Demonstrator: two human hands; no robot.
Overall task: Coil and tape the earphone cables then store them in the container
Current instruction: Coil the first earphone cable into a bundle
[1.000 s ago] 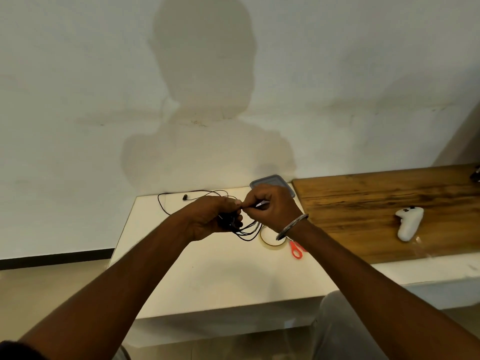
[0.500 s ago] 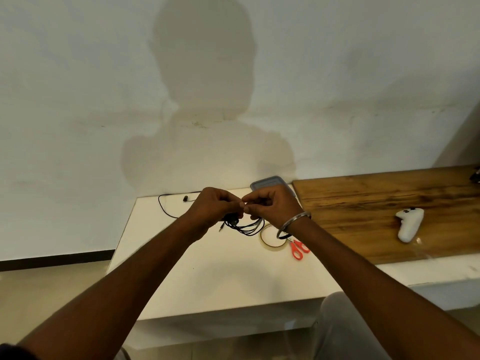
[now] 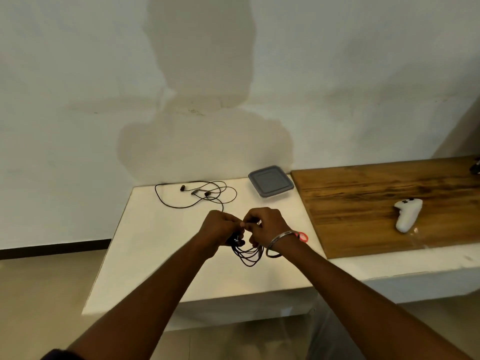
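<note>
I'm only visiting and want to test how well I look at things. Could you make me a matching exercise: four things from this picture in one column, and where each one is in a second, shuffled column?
Things
1. coiled black cable
2. loose earphones
3. grey-lidded container
4. white controller

Places
A. on the wooden board
B. spread out at the back left of the white table
C. held between the left hand and the right hand
D. at the back of the white table, beside the board

Pairs: 1-C, 2-B, 3-D, 4-A
</note>
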